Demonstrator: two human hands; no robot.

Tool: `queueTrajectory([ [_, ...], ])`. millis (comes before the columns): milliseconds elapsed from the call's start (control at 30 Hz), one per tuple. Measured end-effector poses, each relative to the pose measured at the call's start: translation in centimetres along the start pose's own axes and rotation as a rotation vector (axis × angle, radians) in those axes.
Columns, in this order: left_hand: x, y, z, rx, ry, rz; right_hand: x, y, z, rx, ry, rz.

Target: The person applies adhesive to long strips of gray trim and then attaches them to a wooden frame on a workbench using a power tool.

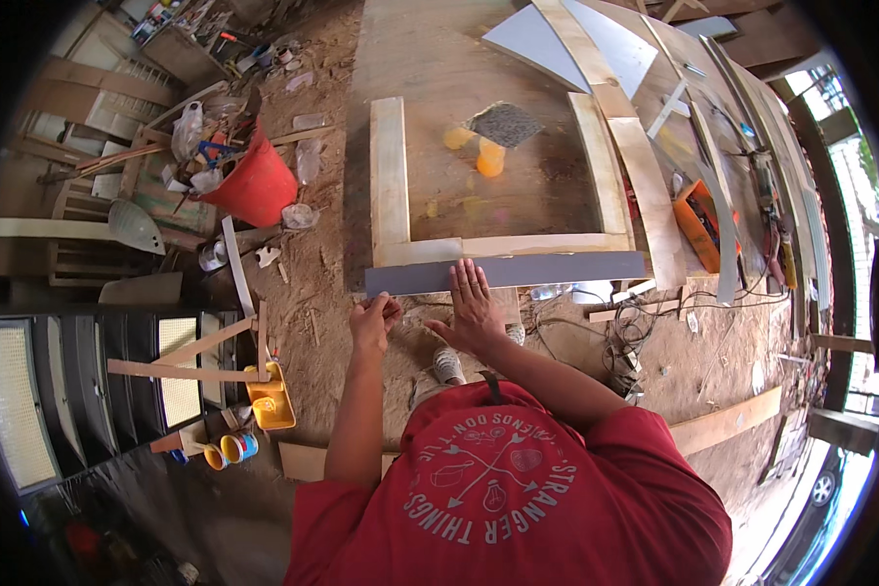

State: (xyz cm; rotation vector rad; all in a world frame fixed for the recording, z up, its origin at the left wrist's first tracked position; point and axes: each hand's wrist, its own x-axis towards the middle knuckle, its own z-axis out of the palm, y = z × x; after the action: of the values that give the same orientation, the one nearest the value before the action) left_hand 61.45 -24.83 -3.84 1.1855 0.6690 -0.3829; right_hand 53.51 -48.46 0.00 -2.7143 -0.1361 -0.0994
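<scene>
A long grey strip (557, 271) lies along the near side of a U-shaped wooden frame (390, 168) on the plywood worktable (439, 44). My right hand (475, 304) rests flat on the strip, left of its middle, with the fingers straight and the thumb out to the side. At the strip's left end is my left hand (373, 321), fingers curled and one fingertip at the near edge. Whether it pinches anything is too small to tell. Inside the frame are a dark grey abrasive-looking sheet (509, 124) and an orange container (490, 160).
A white panel (615, 40) and long wood strips (648, 198) lie on the table's far right. An orange tool box (696, 227) stands beyond them. Left on the dirt floor is a red bucket (253, 183) of scraps. Tangled cables (630, 329) lie at the right.
</scene>
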Motion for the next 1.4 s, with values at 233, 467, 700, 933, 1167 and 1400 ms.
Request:
queueTrajectory([
  [233, -0.2, -0.1, -0.2, 0.011, -0.022, -0.003, 2.8, -2.6, 0.1, -0.045, -0.115, -0.153],
  [467, 0.4, -0.4, -0.1, 0.044, 0.000, -0.005, 5.7, -3.9, 1.5, -0.059, -0.229, -0.267],
  [700, -1.2, -2.0, -1.2, 0.355, 0.316, 0.387, 7.5, -5.7, 3.3, -0.099, -0.180, -0.386],
  [933, -4.1, -0.7, 5.7, 1.142, -0.064, 1.210, 2.7, -1.6, 1.8, -0.326, -0.058, -0.247],
  [1167, -2.9, -1.4, 7.1, 1.616, 0.003, 1.063, -3.7, 6.7, -4.9, -0.137, -0.109, 0.079],
  [1400, -2.7, -1.5, 7.1, 1.687, 0.012, 1.036, -9.6, 16.0, -10.4, -0.316, -0.045, 0.389],
])
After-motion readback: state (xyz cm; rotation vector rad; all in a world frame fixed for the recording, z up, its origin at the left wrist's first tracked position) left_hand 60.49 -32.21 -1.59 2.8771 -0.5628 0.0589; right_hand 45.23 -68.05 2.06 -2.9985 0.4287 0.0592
